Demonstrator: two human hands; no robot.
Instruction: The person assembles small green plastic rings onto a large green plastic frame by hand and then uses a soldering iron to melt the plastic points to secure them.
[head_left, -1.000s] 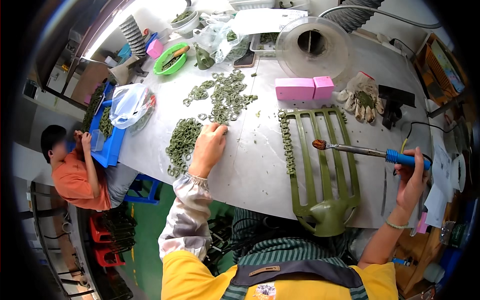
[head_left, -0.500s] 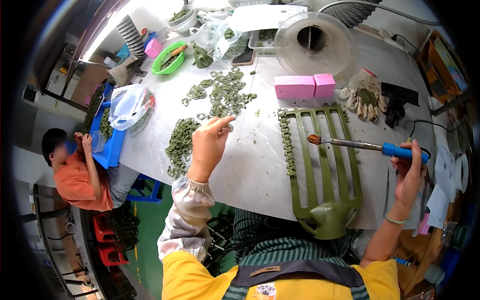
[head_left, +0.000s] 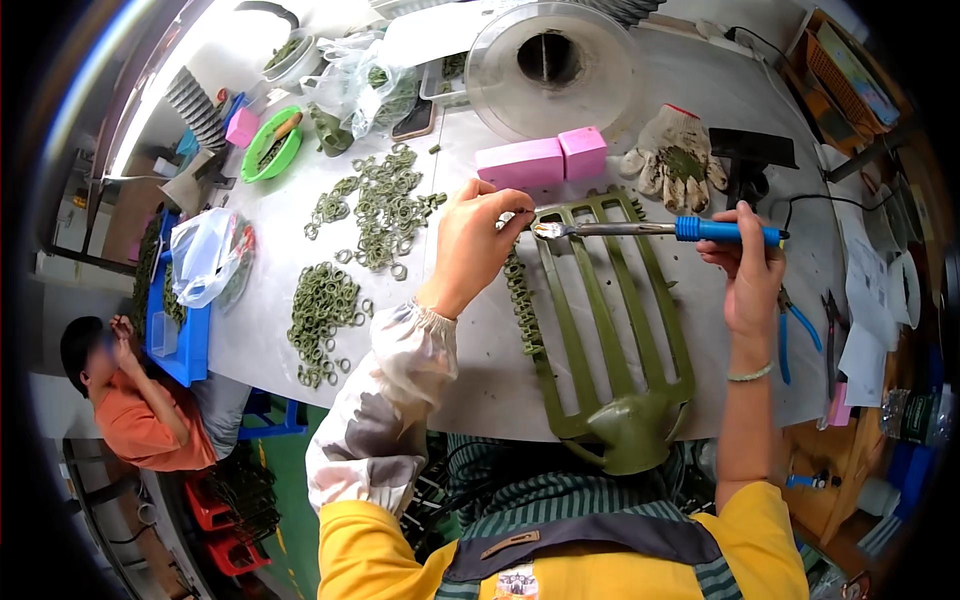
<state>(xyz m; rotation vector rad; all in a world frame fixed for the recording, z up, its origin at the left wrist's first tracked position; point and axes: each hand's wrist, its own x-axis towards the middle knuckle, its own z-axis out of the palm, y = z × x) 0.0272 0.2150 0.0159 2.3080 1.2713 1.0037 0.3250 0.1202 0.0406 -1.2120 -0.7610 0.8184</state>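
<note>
My right hand [head_left: 745, 262] grips the blue handle of a soldering iron [head_left: 640, 229], whose metal tip points left over the top of an olive green plastic rack [head_left: 600, 330]. My left hand [head_left: 472, 240] pinches a small green ring at the rack's upper left bar, right at the iron's tip. A row of green rings [head_left: 522, 300] is lined along the rack's left bar. Loose green rings [head_left: 325, 310] lie in heaps on the white table [head_left: 460, 360] left of my left hand.
Two pink blocks [head_left: 540, 160], a work glove [head_left: 672, 160] and a clear round spool [head_left: 550, 60] lie behind the rack. A green bowl [head_left: 268, 150], plastic bags and a blue tray [head_left: 180, 320] sit at left. Pliers [head_left: 790, 330] lie at right. A person in orange [head_left: 130, 400] sits at left.
My left hand moved from the ring heap to the rack's top left bar with a ring. My right hand brought the iron's tip up to meet it.
</note>
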